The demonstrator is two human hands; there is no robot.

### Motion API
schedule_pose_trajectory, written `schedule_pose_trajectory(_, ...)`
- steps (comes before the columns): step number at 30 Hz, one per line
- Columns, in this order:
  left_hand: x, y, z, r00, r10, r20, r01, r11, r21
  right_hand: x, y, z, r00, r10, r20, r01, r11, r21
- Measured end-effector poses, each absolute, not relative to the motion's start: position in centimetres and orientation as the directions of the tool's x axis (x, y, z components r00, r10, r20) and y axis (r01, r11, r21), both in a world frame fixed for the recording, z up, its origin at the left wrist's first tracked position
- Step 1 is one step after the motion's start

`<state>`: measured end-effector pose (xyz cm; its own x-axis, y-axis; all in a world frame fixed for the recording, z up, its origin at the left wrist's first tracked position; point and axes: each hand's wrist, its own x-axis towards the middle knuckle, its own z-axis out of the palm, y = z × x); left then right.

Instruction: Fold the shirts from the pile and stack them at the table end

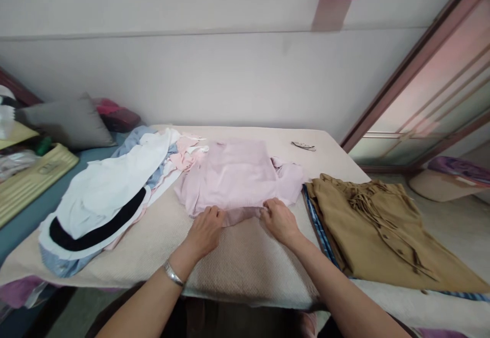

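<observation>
Pink garment (239,174) has its near edge pinched by left hand (206,230) and right hand (280,220).

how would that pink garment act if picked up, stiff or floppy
Probably floppy: the pale pink garment lies in soft folds and creases. It is likely light, as the cloth looks thin. The left hand and right hand hold only its near edge, so the rest would probably sag.

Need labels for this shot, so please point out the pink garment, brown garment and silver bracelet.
Pink garment (241,177), head view: middle of its spread body.
Brown garment (369,248), head view: plain cloth on its front.
Silver bracelet (173,273), head view: middle of its visible band.
</observation>
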<state>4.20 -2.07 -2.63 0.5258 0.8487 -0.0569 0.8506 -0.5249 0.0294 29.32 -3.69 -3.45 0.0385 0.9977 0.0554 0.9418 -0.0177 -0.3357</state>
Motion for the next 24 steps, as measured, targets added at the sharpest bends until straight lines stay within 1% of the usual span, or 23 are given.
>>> schedule_pose_trajectory(2,4.0,-2.0,-1.8,0.508,0.861,0.012,0.858,-0.508,0.079,30.0,-3.6,-2.6,0.053,0.997,0.058,0.905,-0.023,-0.425)
schedule_pose_trajectory(4,3.4,-1.7,-0.9,0.455,0.883,0.115,0.865,-0.469,0.180,30.9,-3.7,-1.8,0.066,0.997,0.045,0.860,-0.034,-0.509)
schedule_pose_trajectory(6,2.5,-1.4,-0.1,0.413,0.895,0.167,0.843,-0.445,0.303,31.6,-4.0,-1.3,0.061,0.997,-0.054,0.820,-0.080,-0.567)
schedule_pose_trajectory(7,2.1,-1.2,0.2,0.419,0.897,0.141,0.827,-0.441,0.350,32.0,-4.1,-1.1,0.044,0.990,-0.132,0.814,-0.112,-0.570)
schedule_pose_trajectory(9,1.6,-1.0,0.4,0.465,0.885,0.020,0.812,-0.436,0.389,32.4,-4.4,-1.0,0.039,0.964,-0.262,0.847,-0.171,-0.504)
schedule_pose_trajectory(10,1.5,-1.0,0.4,0.482,0.875,-0.040,0.817,-0.433,0.382,32.6,-4.5,-0.9,0.064,0.961,-0.270,0.877,-0.183,-0.444)
schedule_pose_trajectory(12,1.7,-1.0,0.3,0.493,0.865,-0.098,0.831,-0.434,0.347,32.7,-4.5,-0.7,0.146,0.973,-0.180,0.928,-0.198,-0.315)
schedule_pose_trajectory(14,2.0,-1.1,0.2,0.464,0.883,-0.077,0.855,-0.422,0.302,32.8,-4.5,-0.4,0.205,0.974,-0.099,0.947,-0.223,-0.231)
schedule_pose_trajectory(15,2.1,-1.1,0.3,0.430,0.901,-0.064,0.876,-0.399,0.269,32.8,-4.5,-0.1,0.217,0.972,-0.096,0.950,-0.233,-0.209)
schedule_pose_trajectory(18,1.8,-0.5,0.4,0.270,0.963,-0.016,0.955,-0.266,0.131,32.8,-5.0,0.5,0.195,0.967,-0.163,0.956,-0.224,-0.188)
schedule_pose_trajectory(20,1.2,0.3,0.2,0.177,0.984,0.027,0.982,-0.179,0.054,32.8,-5.6,0.7,0.119,0.961,-0.248,0.964,-0.171,-0.203)
schedule_pose_trajectory(22,0.8,1.1,-0.3,0.141,0.987,0.077,0.989,-0.144,0.035,32.5,-6.5,0.5,0.013,0.941,-0.338,0.964,-0.101,-0.245)
schedule_pose_trajectory(24,1.1,1.5,-0.9,0.190,0.971,0.145,0.974,-0.205,0.096,32.1,-7.3,0.1,-0.059,0.933,-0.356,0.960,-0.045,-0.277)
